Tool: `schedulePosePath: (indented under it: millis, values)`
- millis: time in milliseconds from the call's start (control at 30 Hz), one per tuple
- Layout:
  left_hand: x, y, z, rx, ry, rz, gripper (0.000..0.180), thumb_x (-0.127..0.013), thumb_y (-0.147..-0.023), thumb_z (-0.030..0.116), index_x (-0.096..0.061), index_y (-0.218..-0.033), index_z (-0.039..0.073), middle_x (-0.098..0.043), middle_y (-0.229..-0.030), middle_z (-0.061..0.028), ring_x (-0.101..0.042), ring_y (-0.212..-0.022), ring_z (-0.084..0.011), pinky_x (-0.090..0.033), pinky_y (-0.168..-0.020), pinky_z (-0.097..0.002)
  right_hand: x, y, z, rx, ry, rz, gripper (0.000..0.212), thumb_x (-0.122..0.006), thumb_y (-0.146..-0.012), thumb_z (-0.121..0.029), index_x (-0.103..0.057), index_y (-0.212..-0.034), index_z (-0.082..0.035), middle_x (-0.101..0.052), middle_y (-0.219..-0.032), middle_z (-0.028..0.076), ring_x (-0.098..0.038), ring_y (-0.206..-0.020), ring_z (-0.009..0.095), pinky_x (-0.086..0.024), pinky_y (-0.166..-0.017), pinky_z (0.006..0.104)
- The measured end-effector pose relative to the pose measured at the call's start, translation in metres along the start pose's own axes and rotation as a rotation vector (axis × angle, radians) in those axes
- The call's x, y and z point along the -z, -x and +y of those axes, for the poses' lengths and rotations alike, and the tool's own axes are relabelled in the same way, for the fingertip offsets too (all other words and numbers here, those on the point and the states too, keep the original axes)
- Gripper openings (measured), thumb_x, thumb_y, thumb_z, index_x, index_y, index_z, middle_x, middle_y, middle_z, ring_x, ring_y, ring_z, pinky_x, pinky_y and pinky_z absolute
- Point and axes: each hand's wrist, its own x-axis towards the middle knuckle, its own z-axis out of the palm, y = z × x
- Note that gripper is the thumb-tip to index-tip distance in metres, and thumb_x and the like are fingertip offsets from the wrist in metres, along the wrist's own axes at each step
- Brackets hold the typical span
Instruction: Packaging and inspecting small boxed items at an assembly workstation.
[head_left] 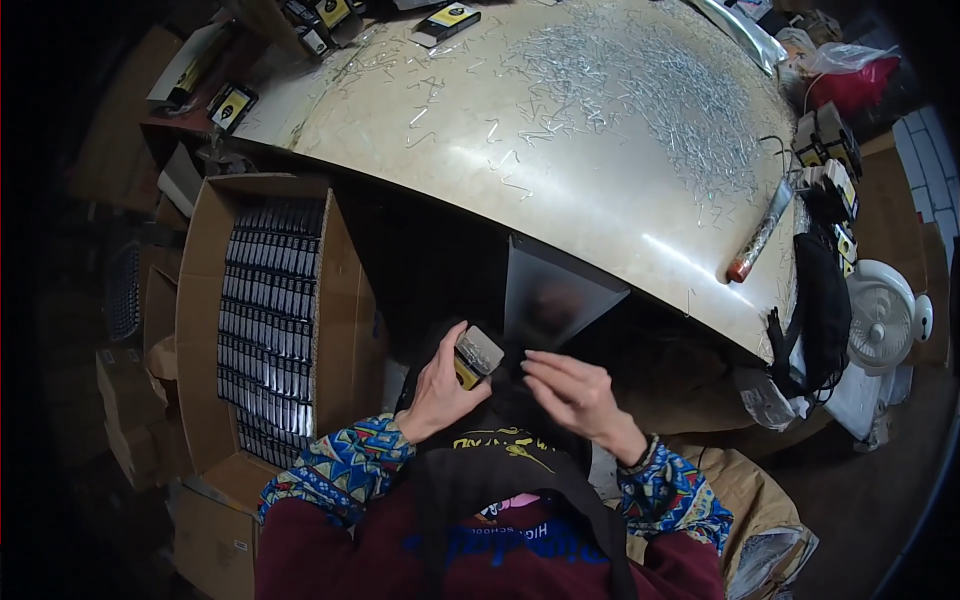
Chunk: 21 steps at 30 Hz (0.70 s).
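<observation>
My left hand (437,393) is wrapped around a small black and yellow cardboard box (466,374), held tilted in front of my lap. Its raised grey flap or open end (482,348) faces up, and shiny bits of metal seem to show there. A little to the right of the box, apart from it, is my right hand (578,396). Its thumb and fingers are pressed together, pointing toward the box; whatever they may pinch is too small to see. Beyond both hands, many loose bent metal wire pieces (590,75) lie scattered over the pale tabletop (400,130).
At my left stands an open carton (348,290) with rows of small dark boxes. A grey metal panel (545,290) hangs below the table edge. A tool with a reddish handle end (745,262) lies near the table's right edge, beside a white fan (885,315). More small boxes (447,22) sit farther back.
</observation>
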Motion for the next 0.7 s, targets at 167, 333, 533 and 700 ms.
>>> schedulePosePath:
  millis: [167, 333, 533, 700]
  values:
    - [-0.008, -0.023, 0.033, -0.146, 0.147, 0.206, 0.078, -0.082, -0.07, 0.011, -0.032, -0.129, 0.006, -0.055, -0.118, -0.0216, -0.063, -0.1, -0.0363, -0.053, -0.083, -0.0398, -0.019, -0.011, -0.005, 0.038, 0.193, 0.11, 0.037, -0.077, -0.075, -0.006, -0.068, -0.11, -0.001, -0.058, -0.127, 0.023, -0.064, -0.105, 0.034, -0.056, -0.084, 0.0361]
    - [-0.003, -0.038, 0.045, -0.388, -0.066, 0.196, 0.067, -0.08, -0.067, 0.009, -0.038, -0.12, 0.007, -0.056, -0.114, -0.0186, -0.062, -0.096, -0.0379, -0.054, -0.079, -0.0391, -0.023, -0.019, 0.002, 0.063, 0.099, 0.242, 0.036, -0.075, -0.077, -0.001, -0.067, -0.113, 0.0, -0.064, -0.119, 0.022, -0.068, -0.098, 0.031, -0.055, -0.084, 0.0333]
    - [-0.005, -0.038, 0.06, -0.215, -0.094, 0.306, 0.068, -0.079, -0.07, 0.014, -0.041, -0.125, 0.004, -0.059, -0.11, -0.0171, -0.063, -0.095, -0.0383, -0.053, -0.077, -0.0412, -0.027, -0.023, -0.008, -0.191, -0.266, 0.304, 0.026, -0.069, -0.085, 0.002, -0.069, -0.111, 0.004, -0.07, -0.109, 0.018, -0.07, -0.094, 0.02, -0.055, -0.083, 0.0271]
    - [-0.003, -0.045, 0.065, -0.273, -0.159, 0.267, 0.06, -0.075, -0.071, 0.009, -0.042, -0.12, 0.001, -0.057, -0.095, -0.0185, -0.061, -0.085, -0.039, -0.05, -0.07, -0.0414, -0.031, -0.032, -0.025, -0.381, -0.251, 0.429, 0.021, -0.068, -0.086, 0.0, -0.071, -0.106, 0.004, -0.072, -0.103, 0.015, -0.069, -0.09, 0.015, -0.054, -0.08, 0.0231]
